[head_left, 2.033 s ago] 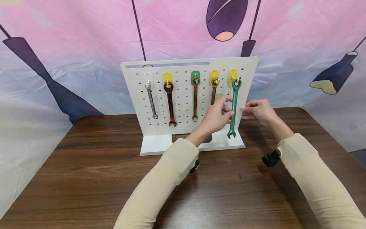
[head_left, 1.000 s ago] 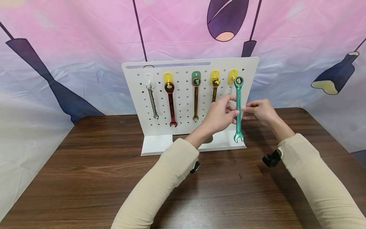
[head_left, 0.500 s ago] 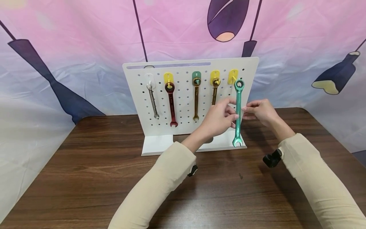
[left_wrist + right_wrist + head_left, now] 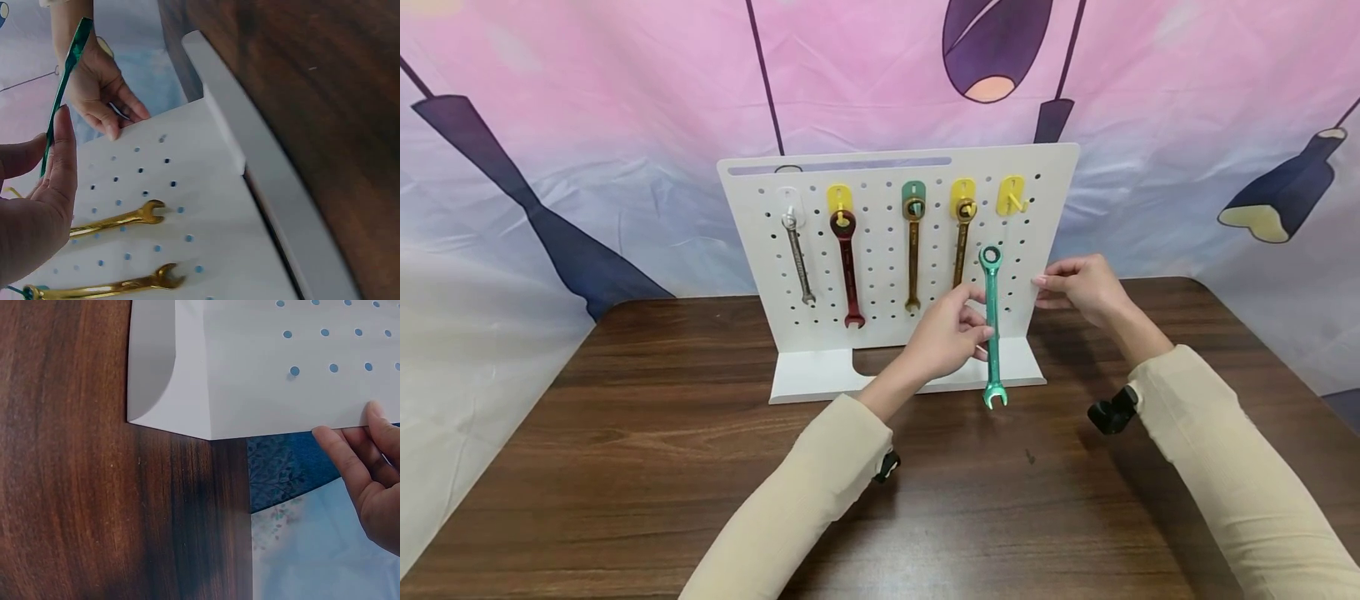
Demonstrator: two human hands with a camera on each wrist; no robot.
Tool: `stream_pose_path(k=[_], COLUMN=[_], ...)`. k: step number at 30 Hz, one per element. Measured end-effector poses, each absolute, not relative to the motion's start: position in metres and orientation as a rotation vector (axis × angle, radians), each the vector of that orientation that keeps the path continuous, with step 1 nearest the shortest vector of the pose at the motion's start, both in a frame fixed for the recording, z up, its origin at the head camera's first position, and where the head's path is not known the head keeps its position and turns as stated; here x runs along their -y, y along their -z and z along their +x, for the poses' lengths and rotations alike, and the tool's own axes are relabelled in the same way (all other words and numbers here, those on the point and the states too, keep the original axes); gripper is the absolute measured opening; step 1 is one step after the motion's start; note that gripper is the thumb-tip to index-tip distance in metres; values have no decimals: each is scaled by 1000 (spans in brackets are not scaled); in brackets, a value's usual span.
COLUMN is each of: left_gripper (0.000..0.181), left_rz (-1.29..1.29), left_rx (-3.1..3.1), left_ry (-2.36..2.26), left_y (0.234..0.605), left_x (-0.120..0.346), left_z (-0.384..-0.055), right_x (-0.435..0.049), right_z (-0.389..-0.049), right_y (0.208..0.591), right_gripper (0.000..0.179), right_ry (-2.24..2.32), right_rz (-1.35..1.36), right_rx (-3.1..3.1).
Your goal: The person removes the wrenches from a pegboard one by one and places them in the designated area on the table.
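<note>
My left hand (image 4: 946, 335) pinches a shiny green combination wrench (image 4: 992, 333) by the middle of its shank, between thumb and fingers. The wrench stands nearly upright in front of the board, ring end up and open jaw down. Above it, the rightmost yellow hook (image 4: 1012, 196) carries nothing. My right hand (image 4: 1082, 287) grips the right edge of the white pegboard (image 4: 887, 250); in the right wrist view its thumb (image 4: 375, 414) lies over the board's face. Behind the left hand hangs a gold wrench (image 4: 962, 242), its lower end hidden from the head view.
Another gold wrench (image 4: 913, 258), a dark red wrench (image 4: 847, 271) and a small silver wrench (image 4: 798, 258) hang on hooks farther left. The board stands on its white foot (image 4: 812, 377) upon a dark wooden table (image 4: 700, 450). A patterned cloth (image 4: 647, 150) hangs behind.
The green wrench has come off the rightmost yellow hook and moved down and left with my left hand. My right hand has stayed at the board's edge.
</note>
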State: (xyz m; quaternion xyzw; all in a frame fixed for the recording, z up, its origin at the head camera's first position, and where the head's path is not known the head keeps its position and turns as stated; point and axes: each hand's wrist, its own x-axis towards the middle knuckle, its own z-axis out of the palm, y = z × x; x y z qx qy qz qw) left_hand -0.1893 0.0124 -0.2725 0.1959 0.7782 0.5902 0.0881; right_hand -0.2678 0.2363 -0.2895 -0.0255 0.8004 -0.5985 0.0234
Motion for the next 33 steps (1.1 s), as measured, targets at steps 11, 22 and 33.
stream_pose_path(k=[11,22,33], left_gripper=[28,27,27], left_rz=[441,288,190], left_rx=[-2216,-2086,-1928], left_ry=[-1811,-1848,-1896], left_y=[298,317,326], left_x=[5,18,30], left_z=[-180,-169,-165], right_x=[-236,-236,-236], right_z=[-269,-269,-267], right_y=[288,288,289], right_gripper=[12,11,14], right_ry=[1908,1922,1913], right_rz=[-69,-78,-95], right_rx=[-2429,-2427,-2434])
